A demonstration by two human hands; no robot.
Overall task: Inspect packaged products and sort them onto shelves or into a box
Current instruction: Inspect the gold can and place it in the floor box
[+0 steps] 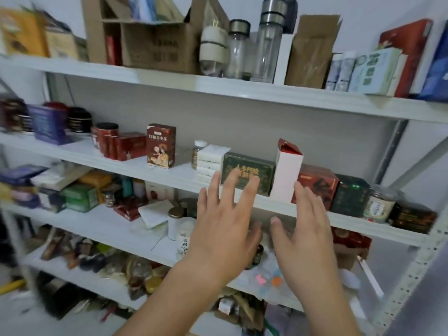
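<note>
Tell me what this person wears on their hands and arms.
Nothing that shows. The left hand and right hand are bare: no gloves, rings or watch. Both forearms are bare down to the picture's edge, with no sleeve in view.

— Could any print be read?
— Yes. The upright red-brown carton [161, 146] near the front edge of the second shelf [169, 177] bore "红糖姜枣茶". The translucent white jar [181, 236] at the front edge of the third shelf [101, 224] showed "铁棍山", the rest hidden. Everything else was blurred.
</note>
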